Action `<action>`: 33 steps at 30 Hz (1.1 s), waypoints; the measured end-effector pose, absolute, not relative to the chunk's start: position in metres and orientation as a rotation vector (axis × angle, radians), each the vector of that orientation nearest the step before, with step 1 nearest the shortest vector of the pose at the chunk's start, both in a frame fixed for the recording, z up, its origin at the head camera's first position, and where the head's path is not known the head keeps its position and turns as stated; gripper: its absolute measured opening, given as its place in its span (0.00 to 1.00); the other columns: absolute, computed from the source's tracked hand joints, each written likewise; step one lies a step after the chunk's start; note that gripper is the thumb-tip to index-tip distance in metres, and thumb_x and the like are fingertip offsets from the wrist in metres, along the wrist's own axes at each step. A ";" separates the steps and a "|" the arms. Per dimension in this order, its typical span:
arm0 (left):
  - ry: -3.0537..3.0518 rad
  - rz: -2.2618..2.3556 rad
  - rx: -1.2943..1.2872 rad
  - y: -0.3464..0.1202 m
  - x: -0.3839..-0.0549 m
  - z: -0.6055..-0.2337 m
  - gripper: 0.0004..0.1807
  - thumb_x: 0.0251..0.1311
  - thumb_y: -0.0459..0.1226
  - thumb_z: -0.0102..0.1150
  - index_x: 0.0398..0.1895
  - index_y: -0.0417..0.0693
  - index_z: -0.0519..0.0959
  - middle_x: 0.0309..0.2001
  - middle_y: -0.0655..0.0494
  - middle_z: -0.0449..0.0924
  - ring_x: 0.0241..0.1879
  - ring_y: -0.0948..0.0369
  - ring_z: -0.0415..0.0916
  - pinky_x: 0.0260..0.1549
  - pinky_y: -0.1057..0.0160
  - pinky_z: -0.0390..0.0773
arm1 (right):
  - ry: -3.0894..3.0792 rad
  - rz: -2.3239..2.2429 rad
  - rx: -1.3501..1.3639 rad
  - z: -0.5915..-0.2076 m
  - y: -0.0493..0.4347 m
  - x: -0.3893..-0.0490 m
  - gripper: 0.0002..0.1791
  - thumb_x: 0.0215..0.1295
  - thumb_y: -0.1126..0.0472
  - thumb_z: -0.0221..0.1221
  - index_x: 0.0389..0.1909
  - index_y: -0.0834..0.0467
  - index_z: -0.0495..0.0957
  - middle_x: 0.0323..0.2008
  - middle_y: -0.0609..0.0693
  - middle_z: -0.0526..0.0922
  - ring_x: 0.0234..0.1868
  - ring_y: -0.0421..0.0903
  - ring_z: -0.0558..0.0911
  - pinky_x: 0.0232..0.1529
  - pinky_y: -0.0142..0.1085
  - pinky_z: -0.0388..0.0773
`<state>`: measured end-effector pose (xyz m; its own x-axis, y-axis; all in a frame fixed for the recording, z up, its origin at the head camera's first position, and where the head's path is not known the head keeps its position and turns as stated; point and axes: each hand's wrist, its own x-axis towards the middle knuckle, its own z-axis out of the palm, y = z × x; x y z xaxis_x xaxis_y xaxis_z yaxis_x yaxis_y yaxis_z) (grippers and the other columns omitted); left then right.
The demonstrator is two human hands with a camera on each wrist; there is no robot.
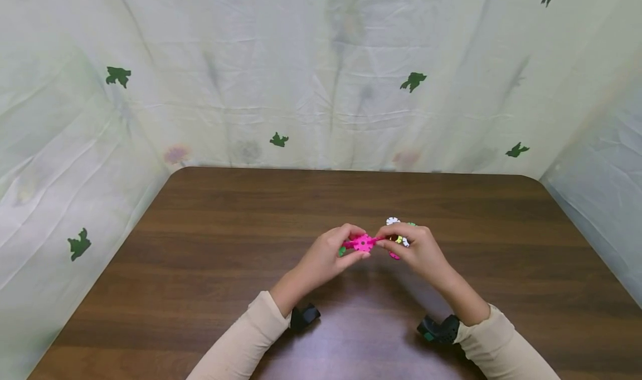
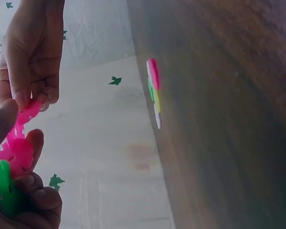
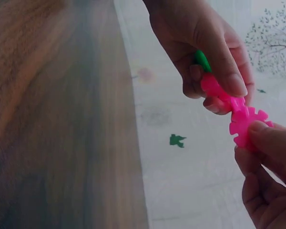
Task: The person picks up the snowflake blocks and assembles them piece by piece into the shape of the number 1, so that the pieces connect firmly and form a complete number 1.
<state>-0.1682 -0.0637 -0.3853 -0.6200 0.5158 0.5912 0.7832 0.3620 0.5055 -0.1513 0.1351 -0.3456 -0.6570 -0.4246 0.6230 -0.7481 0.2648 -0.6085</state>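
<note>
Just below centre in the head view, the left hand (image 1: 326, 253) grips a pink notched disc (image 1: 363, 243) and a green disc (image 2: 5, 191), and the right hand (image 1: 421, 253) pinches a second pink disc (image 3: 243, 126), shown broadside only in the right-wrist view. Smaller pieces (image 1: 398, 239), partly hidden behind the right hand there, lie flat on the brown table (image 1: 200, 229) at the left-wrist view's upper centre.

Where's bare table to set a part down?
Bare: table left of the left hand, right of the right hand, and between loose discs and curtain. Crowded: pink pieces between the hands, and around the discs.
</note>
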 end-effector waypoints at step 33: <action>-2.220 -0.933 -1.166 -0.062 -0.165 -0.384 0.20 0.45 0.42 0.69 0.42 0.46 0.77 0.33 0.61 0.76 0.28 0.70 0.70 0.29 0.77 0.70 | -2.434 1.830 0.955 -0.370 0.144 -0.162 0.06 0.57 0.72 0.57 0.36 0.68 0.76 0.25 0.54 0.80 0.24 0.46 0.80 0.26 0.36 0.77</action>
<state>-0.1654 -0.0622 -0.3839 -0.5334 0.5279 0.6609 0.8415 0.4101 0.3517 -0.1619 0.1436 -0.3696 -0.8197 -0.4848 0.3051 -0.4278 0.1639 -0.8889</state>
